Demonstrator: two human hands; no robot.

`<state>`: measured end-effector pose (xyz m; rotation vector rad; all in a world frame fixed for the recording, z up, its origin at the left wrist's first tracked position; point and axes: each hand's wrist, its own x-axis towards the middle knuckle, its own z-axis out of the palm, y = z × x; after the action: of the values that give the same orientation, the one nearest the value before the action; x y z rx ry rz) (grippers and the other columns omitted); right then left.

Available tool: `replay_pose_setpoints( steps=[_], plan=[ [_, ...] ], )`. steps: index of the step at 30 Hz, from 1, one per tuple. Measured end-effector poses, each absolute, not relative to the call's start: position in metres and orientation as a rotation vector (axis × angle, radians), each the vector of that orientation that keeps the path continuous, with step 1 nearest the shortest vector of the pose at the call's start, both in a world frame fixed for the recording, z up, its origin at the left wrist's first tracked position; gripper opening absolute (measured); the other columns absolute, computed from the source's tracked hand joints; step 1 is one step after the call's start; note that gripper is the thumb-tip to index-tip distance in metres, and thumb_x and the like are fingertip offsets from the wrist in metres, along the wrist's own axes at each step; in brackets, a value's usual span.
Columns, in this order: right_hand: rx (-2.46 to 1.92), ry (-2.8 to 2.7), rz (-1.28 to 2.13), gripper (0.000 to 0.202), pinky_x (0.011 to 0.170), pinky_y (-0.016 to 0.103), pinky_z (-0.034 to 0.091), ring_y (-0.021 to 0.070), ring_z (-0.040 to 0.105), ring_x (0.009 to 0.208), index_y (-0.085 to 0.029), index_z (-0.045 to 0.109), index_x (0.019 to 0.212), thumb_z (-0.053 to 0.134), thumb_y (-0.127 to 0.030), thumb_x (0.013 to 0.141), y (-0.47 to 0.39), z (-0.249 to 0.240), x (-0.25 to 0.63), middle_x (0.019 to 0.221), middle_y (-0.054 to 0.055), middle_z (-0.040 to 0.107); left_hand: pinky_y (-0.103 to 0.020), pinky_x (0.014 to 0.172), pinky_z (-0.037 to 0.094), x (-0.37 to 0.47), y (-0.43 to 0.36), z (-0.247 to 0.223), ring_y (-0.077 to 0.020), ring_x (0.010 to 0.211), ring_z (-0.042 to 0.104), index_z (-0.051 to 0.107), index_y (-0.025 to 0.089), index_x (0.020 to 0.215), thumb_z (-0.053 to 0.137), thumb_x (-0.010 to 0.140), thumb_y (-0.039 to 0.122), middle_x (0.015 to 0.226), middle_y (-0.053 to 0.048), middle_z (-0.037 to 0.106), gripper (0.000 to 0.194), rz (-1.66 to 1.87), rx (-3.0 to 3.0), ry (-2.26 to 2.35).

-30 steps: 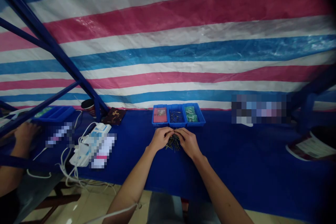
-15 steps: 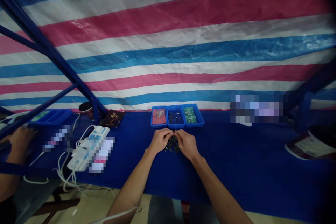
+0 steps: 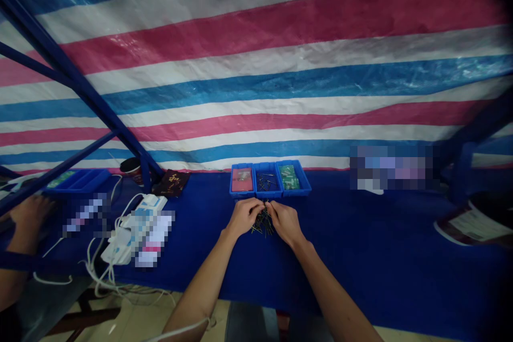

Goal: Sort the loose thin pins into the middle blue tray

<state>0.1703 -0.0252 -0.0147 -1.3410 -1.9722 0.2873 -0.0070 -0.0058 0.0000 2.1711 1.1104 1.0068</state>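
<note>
My left hand (image 3: 245, 216) and my right hand (image 3: 284, 220) meet over a pile of thin dark pieces (image 3: 262, 223) on the blue table. Both hands have their fingers pinched together, fingertips nearly touching; what they hold is too small to name. Just beyond them stand three joined blue bins: the left bin (image 3: 242, 194) has a pink item in it, the middle bin (image 3: 268, 194) has thin metal pieces, and the right bin (image 3: 296, 192) holds green boards.
A white power strip (image 3: 124, 243) with tangled cables lies to the left, near a dark brown packet (image 3: 171, 183). Another person's hand (image 3: 34, 214) is at the far left by a blue tray (image 3: 82, 180). A tub (image 3: 473, 222) stands at the right.
Both hands stay over the pile, with only slight finger movement. The view has shifted very slightly.
</note>
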Motion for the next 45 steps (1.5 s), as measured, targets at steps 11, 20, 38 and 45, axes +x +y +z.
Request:
replay_pose_setpoints(
  steps=[11,20,38,45],
  plan=[
    [-1.2,-1.921,0.392,0.024,0.073,0.026,0.045,0.0165,0.067,0.08,-0.024,0.064,0.099,0.041,-0.028,0.103,-0.0261,-0.0119,0.171,0.093,0.003,0.069,-0.023,0.068,0.044,-0.0069,-0.0054,-0.0003,-0.0141,0.069,0.06,0.068,0.017,0.086,0.05,0.098,0.026,0.077,-0.003,0.067,0.023,1.002,2.152,1.148],
    [-1.316,-1.941,0.354,0.028,0.065,0.025,0.039,0.0152,0.064,0.072,-0.023,0.06,0.088,0.037,-0.029,0.103,-0.0273,-0.0096,0.1701,0.084,0.002,0.067,-0.023,0.072,0.046,-0.0064,-0.0047,-0.002,-0.0139,0.071,0.061,0.068,0.017,0.086,0.05,0.098,0.026,0.079,-0.003,0.067,0.023,0.996,2.153,1.135],
    [-1.363,-1.908,0.345,0.045,0.058,0.026,0.032,0.0145,0.058,0.057,-0.022,0.054,0.072,0.031,-0.042,0.106,-0.0248,-0.0108,0.1712,0.065,0.001,0.062,-0.023,0.07,0.045,-0.0051,-0.0059,0.0012,-0.0133,0.068,0.06,0.068,0.016,0.084,0.052,0.097,0.024,0.076,-0.002,0.067,0.022,0.995,2.155,1.149],
    [-1.199,-1.844,0.49,0.02,0.073,0.027,0.046,0.0177,0.066,0.08,-0.023,0.061,0.107,0.044,-0.032,0.1,-0.0261,-0.0074,0.1714,0.096,0.004,0.071,-0.022,0.068,0.044,-0.0061,-0.0059,0.0028,-0.0129,0.064,0.059,0.067,0.016,0.085,0.05,0.098,0.028,0.071,-0.001,0.065,0.024,1.012,2.098,1.188]
  ],
)
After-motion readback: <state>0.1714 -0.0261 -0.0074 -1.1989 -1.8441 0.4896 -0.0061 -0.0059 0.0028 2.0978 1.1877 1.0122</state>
